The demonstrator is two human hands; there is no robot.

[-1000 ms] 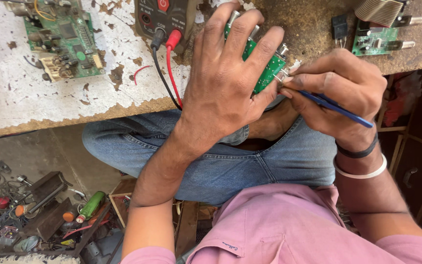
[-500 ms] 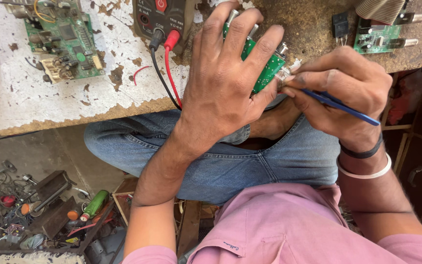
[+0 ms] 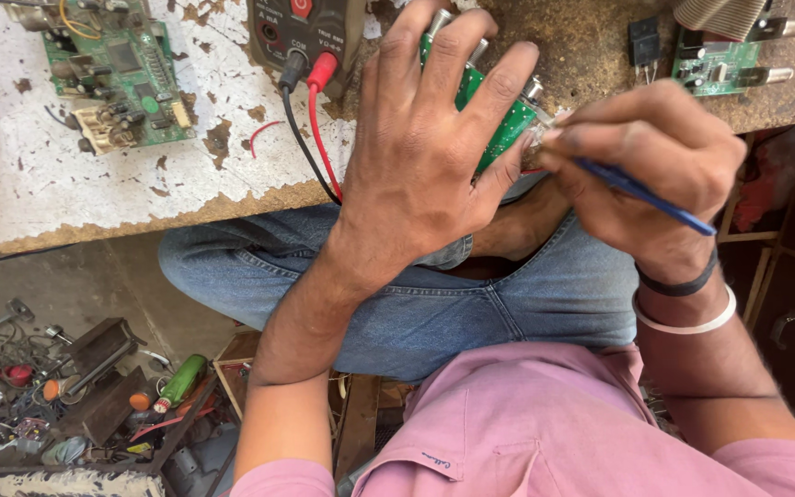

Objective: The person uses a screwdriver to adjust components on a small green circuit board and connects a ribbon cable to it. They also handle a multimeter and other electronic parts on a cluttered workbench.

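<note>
Gripping green board [image 3: 499, 124] w/ left hand [image 3: 425, 156], right hand [image 3: 655, 156] pinching blue probe [image 3: 641, 191], multimeter [image 3: 310, 28] behind.

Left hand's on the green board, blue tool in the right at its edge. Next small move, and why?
Probably keep the left hand clamped on the green circuit board and ease the tip of the blue tool in the right hand slightly further in at the board's edge. The tip sits right beside the silver connectors, but the fingers hide the exact contact point, so only a small, slow advance seems safe.

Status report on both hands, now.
Left hand grips green circuit board. Right hand holds blue tool at its edge. Multimeter leads close by.
</note>
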